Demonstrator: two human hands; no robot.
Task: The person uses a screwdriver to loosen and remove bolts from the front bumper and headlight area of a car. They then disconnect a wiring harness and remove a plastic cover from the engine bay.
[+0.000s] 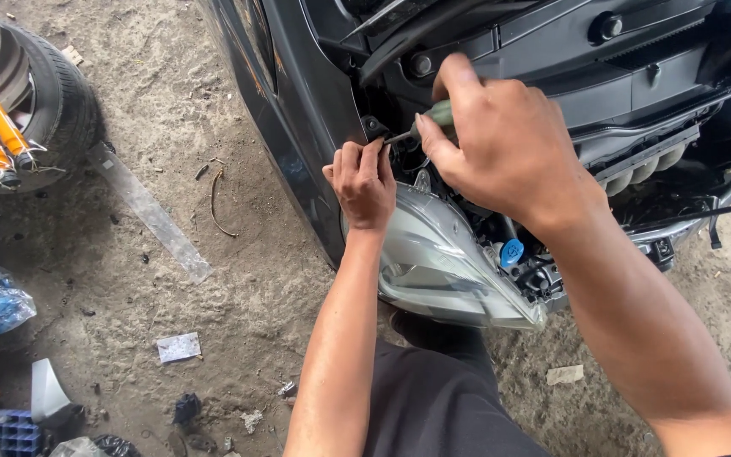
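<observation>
Right hand [501, 140] grips a screwdriver [430, 119] at the headlight [442, 262] mounting; left hand [364, 182] pinches the fender edge. Likely step: fastener removal, requiring steady tip alignment.

A single head-worn view looks steeply down from above the person's own arms, close to the car's front corner. It faces the headlight [446, 262] and open engine bay [636, 76], with the dirt floor [179, 211] filling the left side and a tyre [44, 93] at the upper-left edge.
</observation>
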